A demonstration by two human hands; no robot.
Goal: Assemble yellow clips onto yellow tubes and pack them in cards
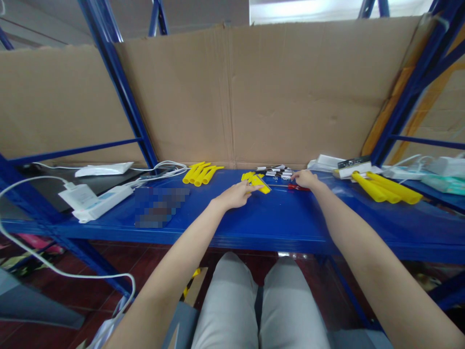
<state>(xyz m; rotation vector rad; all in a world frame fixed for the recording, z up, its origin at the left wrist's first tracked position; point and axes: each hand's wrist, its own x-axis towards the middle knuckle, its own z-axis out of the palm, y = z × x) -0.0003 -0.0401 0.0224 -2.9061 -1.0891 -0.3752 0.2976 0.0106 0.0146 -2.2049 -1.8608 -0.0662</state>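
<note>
My left hand (238,195) is closed at the edge of a flat yellow plastic piece (265,187), its index finger lying along it. More yellow plastic parts (248,176) lie just behind that hand. At the right, my right hand (306,179) reaches down with its fingers drawn together beside a scatter of small metal screws (285,177). Whatever is between those fingertips is too small to make out. Under the right hand lies a screwdriver (298,187) with a red handle, its shaft toward the yellow piece. Black-and-white pieces (278,169) lie behind the screws.
Yellow tubular handles (201,174) lie at the back left, and more yellow handles (387,188) at the right near white boxes (325,163). A white power strip (103,203) with cables is on the left. Cardboard (290,92) stands behind the blue shelf (269,223).
</note>
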